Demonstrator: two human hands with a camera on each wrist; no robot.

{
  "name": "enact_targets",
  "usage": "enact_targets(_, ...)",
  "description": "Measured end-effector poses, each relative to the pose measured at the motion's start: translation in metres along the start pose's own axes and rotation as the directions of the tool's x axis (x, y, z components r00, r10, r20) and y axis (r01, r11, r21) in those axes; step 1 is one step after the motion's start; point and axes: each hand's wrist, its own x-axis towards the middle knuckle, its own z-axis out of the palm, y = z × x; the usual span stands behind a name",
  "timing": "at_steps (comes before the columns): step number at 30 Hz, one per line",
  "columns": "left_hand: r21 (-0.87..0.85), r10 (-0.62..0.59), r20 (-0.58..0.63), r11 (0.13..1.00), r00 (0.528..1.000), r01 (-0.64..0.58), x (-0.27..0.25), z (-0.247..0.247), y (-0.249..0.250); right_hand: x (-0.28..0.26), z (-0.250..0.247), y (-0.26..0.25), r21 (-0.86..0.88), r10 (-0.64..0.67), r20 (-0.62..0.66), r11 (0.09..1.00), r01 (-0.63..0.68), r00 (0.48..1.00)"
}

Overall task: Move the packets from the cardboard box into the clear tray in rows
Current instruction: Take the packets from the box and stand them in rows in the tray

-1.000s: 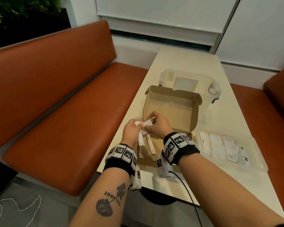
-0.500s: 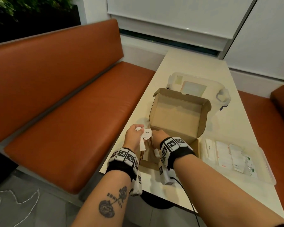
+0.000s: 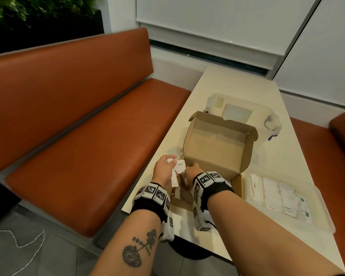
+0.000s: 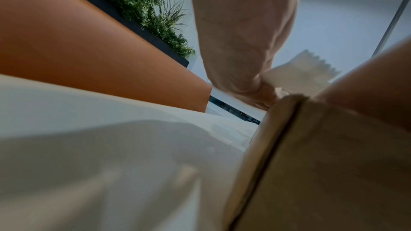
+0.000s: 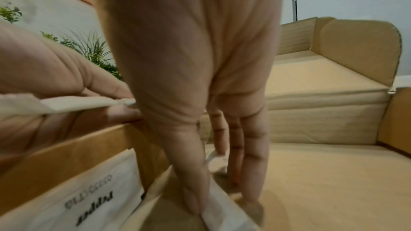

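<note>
The open cardboard box stands mid-table. My left hand hovers at its near left corner and grips a small bundle of white packets; one serrated packet shows past the left hand. My right hand reaches down into that corner. In the right wrist view the right hand pinches a white packet on the box floor. A "Pepper" packet leans on the left wall. The clear tray at the right holds rows of packets.
A clear lidded container stands just behind the box's raised lid. An orange bench runs along the table's left edge, and another seat is at the right. The table's near edge lies under my forearms.
My right hand left the bundle in my left hand and dropped into the box's near left corner, onto a packet. The left hand kept its bundle and stayed roughly in place.
</note>
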Motion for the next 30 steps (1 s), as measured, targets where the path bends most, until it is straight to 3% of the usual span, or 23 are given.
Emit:
enact_targets(5, -0.009, 0.017, 0.003, 1.000, 1.000, -0.017, -0.002, 0.000, 0.000, -0.007, -0.009, -0.002, -0.143, -0.076, 0.082, 0.986, 0.087, 0.994)
enact_targets(9, -0.060, 0.050, -0.036, 0.997, 0.998, -0.052, -0.003, -0.001, 0.002, -0.008, -0.024, 0.005, -0.082, -0.066, 0.001, 0.994, 0.066, 0.998)
enact_targets(13, -0.063, 0.054, -0.078, 0.996, 0.995, -0.059, -0.003, 0.002, 0.010, -0.008, -0.043, 0.012, 0.249, -0.030, -0.183, 0.965, 0.076, 0.983)
enact_targets(15, -0.045, 0.028, -0.062, 0.998, 0.998, -0.031, -0.004, 0.006, 0.015, -0.014, -0.051, 0.010, 0.433, -0.051, -0.174, 0.893, 0.123, 0.983)
enact_targets(17, 0.014, 0.045, -0.010, 0.999, 0.999, -0.045, -0.004, 0.012, 0.020, -0.020, -0.056, 0.007, 0.498, -0.119, -0.153, 0.848, 0.181, 0.981)
enact_targets(20, 0.018, 0.054, 0.061, 0.998, 0.997, -0.056, -0.010, 0.018, 0.025, -0.023, -0.059, 0.001, 0.424, -0.198, -0.178, 0.869, 0.257, 0.964)
enact_targets(25, 0.026, 0.101, -0.022, 0.995, 0.995, -0.100, -0.012, 0.013, 0.018, -0.021, -0.071, 0.005, 0.325, -0.247, -0.206, 0.895, 0.304, 0.947)
enact_targets(28, -0.022, 0.056, -0.039, 0.998, 0.998, -0.057, -0.013, 0.004, 0.012, -0.018, -0.076, 0.020, -0.039, -0.239, -0.149, 0.971, 0.236, 0.959)
enact_targets(30, -0.032, 0.035, -0.052, 0.999, 0.998, -0.036, -0.014, 0.000, 0.007, -0.019, -0.071, 0.027, -0.288, -0.198, -0.042, 0.941, 0.178, 0.979)
